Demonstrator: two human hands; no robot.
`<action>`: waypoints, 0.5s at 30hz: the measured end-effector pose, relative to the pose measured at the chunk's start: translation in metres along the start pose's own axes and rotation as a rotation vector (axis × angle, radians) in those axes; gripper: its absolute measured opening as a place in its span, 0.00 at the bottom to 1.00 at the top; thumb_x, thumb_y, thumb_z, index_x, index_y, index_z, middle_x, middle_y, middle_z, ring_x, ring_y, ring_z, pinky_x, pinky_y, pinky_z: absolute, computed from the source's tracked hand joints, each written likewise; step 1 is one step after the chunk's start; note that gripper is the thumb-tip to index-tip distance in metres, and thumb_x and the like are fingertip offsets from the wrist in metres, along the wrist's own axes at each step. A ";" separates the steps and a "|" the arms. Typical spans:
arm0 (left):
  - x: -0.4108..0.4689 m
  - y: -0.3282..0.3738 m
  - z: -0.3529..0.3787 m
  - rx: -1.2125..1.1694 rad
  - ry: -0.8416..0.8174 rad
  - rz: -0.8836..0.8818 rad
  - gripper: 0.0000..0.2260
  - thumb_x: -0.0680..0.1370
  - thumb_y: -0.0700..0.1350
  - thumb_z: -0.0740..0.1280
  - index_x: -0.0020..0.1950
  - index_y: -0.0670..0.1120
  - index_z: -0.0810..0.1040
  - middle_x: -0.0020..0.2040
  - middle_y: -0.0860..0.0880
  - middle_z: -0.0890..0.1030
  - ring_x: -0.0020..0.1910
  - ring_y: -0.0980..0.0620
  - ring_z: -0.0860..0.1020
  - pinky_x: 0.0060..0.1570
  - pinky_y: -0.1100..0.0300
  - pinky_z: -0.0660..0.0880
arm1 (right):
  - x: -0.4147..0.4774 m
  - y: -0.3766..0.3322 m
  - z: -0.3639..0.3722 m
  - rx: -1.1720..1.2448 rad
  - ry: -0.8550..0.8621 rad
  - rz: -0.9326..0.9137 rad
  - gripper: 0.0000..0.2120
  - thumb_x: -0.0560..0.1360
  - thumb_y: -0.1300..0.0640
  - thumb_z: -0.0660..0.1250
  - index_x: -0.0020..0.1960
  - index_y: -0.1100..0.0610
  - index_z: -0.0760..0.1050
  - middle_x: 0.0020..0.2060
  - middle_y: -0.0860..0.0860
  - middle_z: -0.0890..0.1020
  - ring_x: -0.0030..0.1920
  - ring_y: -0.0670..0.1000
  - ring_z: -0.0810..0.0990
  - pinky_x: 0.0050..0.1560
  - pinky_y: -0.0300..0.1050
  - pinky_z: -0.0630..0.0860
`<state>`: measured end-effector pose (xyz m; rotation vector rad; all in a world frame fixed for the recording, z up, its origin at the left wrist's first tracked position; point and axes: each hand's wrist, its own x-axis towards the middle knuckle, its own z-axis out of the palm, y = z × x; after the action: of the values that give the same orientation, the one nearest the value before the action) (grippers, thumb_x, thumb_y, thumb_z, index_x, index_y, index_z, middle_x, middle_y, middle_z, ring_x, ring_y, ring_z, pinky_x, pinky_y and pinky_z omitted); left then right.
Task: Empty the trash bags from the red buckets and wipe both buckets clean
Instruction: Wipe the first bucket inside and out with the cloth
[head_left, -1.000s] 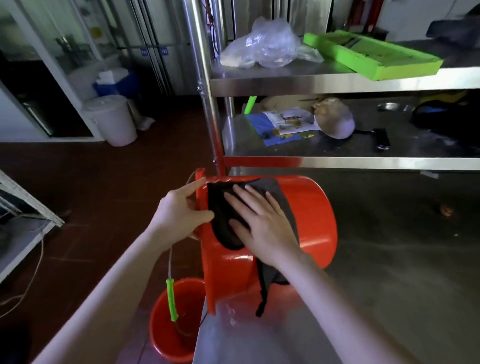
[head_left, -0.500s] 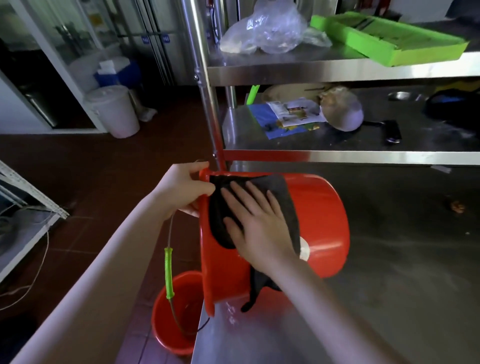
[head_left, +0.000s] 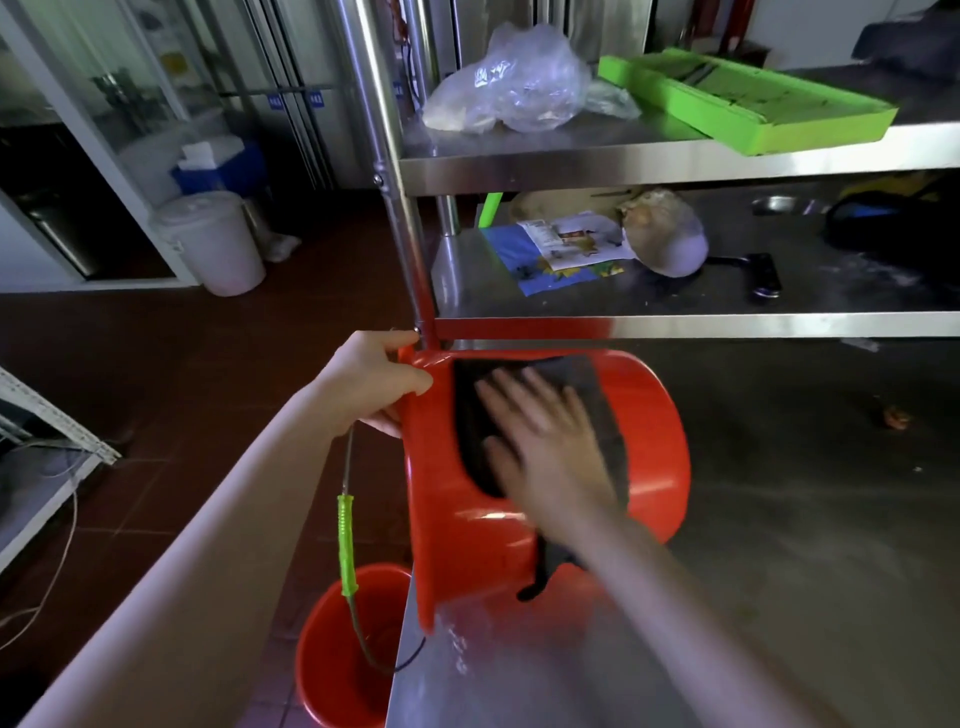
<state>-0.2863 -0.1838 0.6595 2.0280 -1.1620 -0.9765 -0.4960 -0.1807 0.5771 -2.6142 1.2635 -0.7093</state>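
Note:
A red bucket (head_left: 652, 441) lies on its side on the steel table (head_left: 779, 545), its mouth turned left. My left hand (head_left: 371, 382) grips the rim at the top left, thumb over the edge. My right hand (head_left: 545, 447) lies flat with straight fingers on a dark grey cloth (head_left: 597, 395) draped over the bucket's outer wall, pressing it down. One end of the cloth hangs off the bucket's near side. The bucket's wire handle with a green grip (head_left: 346, 545) dangles below the rim. A second red bucket (head_left: 332, 670) stands upright on the floor beside the table.
A steel shelf rack (head_left: 675, 322) rises just behind the bucket, holding a clear plastic bag (head_left: 514, 83), a green tray (head_left: 748, 104), papers and a phone. A white lidded bin (head_left: 213, 239) stands on the brown tiled floor at left. Wires trail at far left.
My right hand has slid the cloth a little along the bucket's wall and looks blurred from motion. My left hand keeps its hold on the rim; the view has shifted slightly.

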 end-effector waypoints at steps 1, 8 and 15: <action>0.001 0.002 -0.003 0.025 -0.033 -0.014 0.33 0.68 0.35 0.68 0.72 0.53 0.70 0.35 0.45 0.85 0.33 0.44 0.85 0.30 0.52 0.81 | -0.006 -0.014 0.003 -0.004 -0.007 -0.067 0.26 0.78 0.46 0.54 0.76 0.46 0.60 0.75 0.45 0.64 0.76 0.52 0.58 0.75 0.58 0.53; -0.011 0.012 -0.010 0.695 0.300 0.278 0.24 0.71 0.57 0.70 0.66 0.54 0.76 0.53 0.47 0.82 0.52 0.47 0.81 0.50 0.51 0.78 | 0.017 0.013 -0.006 0.005 -0.080 0.145 0.25 0.79 0.42 0.54 0.76 0.41 0.57 0.76 0.41 0.59 0.77 0.45 0.52 0.76 0.52 0.46; -0.091 -0.036 0.065 0.929 0.503 0.634 0.26 0.76 0.48 0.67 0.72 0.40 0.70 0.69 0.41 0.72 0.56 0.41 0.77 0.54 0.49 0.75 | 0.045 0.036 0.003 0.060 -0.087 0.268 0.25 0.79 0.41 0.54 0.75 0.41 0.59 0.76 0.41 0.59 0.77 0.46 0.52 0.76 0.54 0.46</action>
<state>-0.3549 -0.0965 0.6234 2.0708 -1.9647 0.4654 -0.4950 -0.2386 0.5781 -2.3385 1.5023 -0.5710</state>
